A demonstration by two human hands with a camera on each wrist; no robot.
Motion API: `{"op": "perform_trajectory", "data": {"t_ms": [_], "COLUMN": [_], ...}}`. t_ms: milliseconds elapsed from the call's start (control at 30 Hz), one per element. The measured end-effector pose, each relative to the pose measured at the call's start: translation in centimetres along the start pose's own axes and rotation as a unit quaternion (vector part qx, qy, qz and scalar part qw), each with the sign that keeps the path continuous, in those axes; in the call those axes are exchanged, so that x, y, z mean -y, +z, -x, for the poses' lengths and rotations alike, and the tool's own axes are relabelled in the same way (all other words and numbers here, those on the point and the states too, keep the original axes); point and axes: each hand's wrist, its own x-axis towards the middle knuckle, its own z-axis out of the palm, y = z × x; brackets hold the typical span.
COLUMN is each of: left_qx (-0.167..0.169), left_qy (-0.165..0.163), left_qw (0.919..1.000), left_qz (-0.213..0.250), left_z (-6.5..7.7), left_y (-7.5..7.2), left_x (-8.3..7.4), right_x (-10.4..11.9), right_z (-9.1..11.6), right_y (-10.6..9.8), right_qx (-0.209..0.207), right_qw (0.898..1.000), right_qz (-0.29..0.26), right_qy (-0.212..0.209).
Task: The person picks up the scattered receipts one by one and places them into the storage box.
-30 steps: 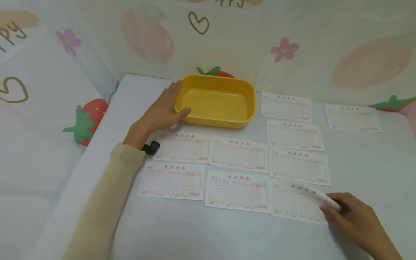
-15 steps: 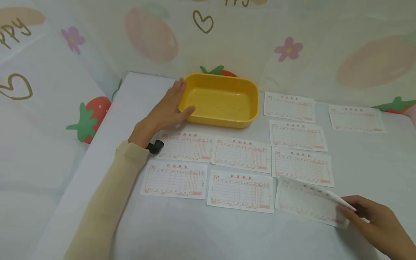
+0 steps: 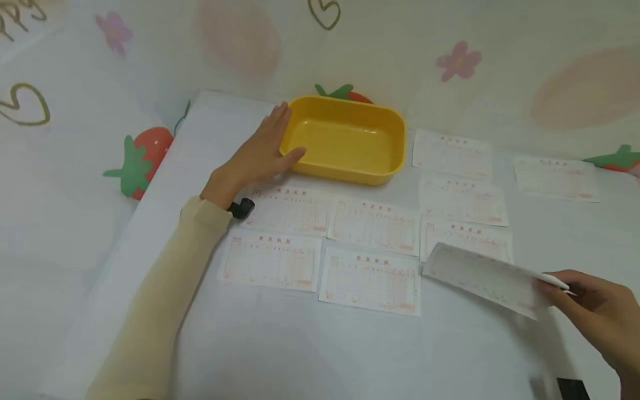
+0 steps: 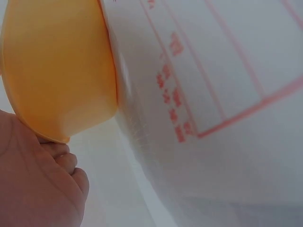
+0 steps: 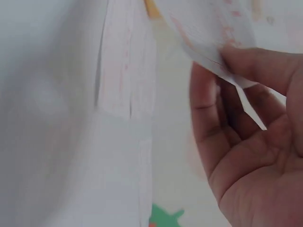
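In the head view my right hand [image 3: 595, 311] pinches the right end of a white paper slip with red print [image 3: 485, 278]. The slip is bent and lifted off the table at that end. Thumb and fingertips on the slip [image 5: 213, 33] also show in the right wrist view. My left hand [image 3: 257, 150] lies against the left side of a yellow plastic basin [image 3: 345, 176], fingers straight, thumb at its front corner. The left wrist view shows the basin's side wall [image 4: 57, 71] beside that hand.
Several similar printed slips lie flat in rows, including a front-middle slip [image 3: 370, 283] and a far-right slip [image 3: 557, 178]. The white table [image 3: 280, 344] meets a patterned wall covering [image 3: 390, 50] behind. The basin stands near that back edge.
My right hand has drawn the slip's right end up and rightward, lifting it from its place in the front row. My left hand stays at the basin. The head view has tilted slightly downward.
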Motion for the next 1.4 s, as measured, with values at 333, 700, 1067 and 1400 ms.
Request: {"op": "perform_trajectory", "data": {"t_ms": [333,700,1067,1400], "left_qx": [0.012,0.011,0.004,0.016], "left_qy": [0.033,0.006,-0.001,-0.007], "left_qw": [0.9994,0.9998,0.9996,0.9997], "left_qz": [0.003,0.016,0.027,0.017], "left_z": [-2.1,0.2,0.2,0.2], "left_y": [-1.0,1.5,0.9,0.9], "left_x": [-1.5,0.2,0.5,0.2], "right_x": [4.3,7.9,11.4,13.0], "right_z": [-3.8,-11.3,-20.3,-23.3], "right_y": [1.4,6.0,11.2,14.9], "right_qx": [-0.089,-0.023,0.04,0.103], "right_qw": [0.987,0.975,0.991,0.991], "right_qz": [-0.137,-0.2,-0.093,-0.025], "right_qy": [-0.01,0.098,0.085,0.08]}}
